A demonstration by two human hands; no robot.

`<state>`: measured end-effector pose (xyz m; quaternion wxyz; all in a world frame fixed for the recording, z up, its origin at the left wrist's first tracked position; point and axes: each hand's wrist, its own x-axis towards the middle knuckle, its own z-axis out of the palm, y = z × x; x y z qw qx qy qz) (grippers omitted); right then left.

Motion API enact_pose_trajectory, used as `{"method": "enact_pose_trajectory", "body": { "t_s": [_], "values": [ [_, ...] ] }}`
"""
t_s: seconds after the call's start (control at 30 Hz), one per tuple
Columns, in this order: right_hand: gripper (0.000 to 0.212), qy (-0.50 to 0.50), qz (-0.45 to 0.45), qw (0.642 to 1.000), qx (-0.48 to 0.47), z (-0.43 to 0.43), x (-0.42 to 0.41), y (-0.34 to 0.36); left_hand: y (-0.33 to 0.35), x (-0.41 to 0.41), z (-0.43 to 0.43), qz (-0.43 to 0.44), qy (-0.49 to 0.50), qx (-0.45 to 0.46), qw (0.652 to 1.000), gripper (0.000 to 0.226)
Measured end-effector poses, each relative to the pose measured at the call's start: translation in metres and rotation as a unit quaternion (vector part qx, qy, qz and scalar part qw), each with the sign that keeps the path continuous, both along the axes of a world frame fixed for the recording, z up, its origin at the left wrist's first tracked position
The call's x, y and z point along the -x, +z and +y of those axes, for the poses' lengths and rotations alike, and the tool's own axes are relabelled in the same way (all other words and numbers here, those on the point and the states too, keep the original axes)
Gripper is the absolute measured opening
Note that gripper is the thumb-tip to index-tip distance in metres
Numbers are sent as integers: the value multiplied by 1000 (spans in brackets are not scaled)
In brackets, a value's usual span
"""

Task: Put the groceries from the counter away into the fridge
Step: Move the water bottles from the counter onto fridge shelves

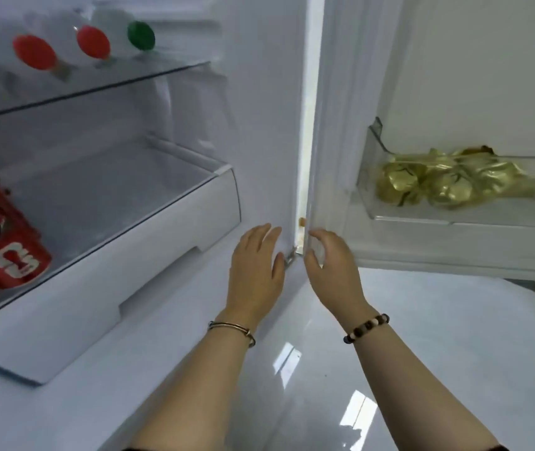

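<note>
Empty, loose-fingered, my left hand [256,265] and right hand [331,268] hover mid-frame by the fridge [259,125]; next I'd probably fetch groceries.

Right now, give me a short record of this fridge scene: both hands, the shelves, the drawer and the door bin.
left hand: open, holds nothing, low by the fridge's right wall
right hand: fingers loosely curled, holds nothing, by the door hinge
upper glass shelf: three red-capped bottles, one green-capped bottle
lower glass shelf: red containers at its left end
drawer: white, under the lower shelf
door bin: gold foil packets
</note>
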<state>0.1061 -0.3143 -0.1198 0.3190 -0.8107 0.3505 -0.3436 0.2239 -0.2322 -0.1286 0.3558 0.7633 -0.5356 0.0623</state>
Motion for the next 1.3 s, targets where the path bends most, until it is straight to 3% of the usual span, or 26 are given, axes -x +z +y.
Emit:
{"method": "enact_pose_trajectory", "body": {
  "t_s": [0.2, 0.43, 0.73, 1.0, 1.3],
  "values": [
    [44, -109, 86, 990, -23, -19, 86, -45, -18, 65, -37, 1, -111, -101, 989, 46],
    [53, -240, 147, 959, -21, -56, 203, -44, -26, 165, -100, 5, -225, -175, 959, 57],
    [50, -366, 144, 919, -40, -99, 396, -42, -16, 372, -184, -29, -335, -187, 923, 61],
    [51, -532, 99, 839, -50, -103, 608, -38, -10, 587, -240, -28, -452, -151, 879, 61],
    [51, -657, 87, 742, -102, -65, 772, -52, -18, 780, -255, -61, -614, -141, 774, 63]
  ]
}}
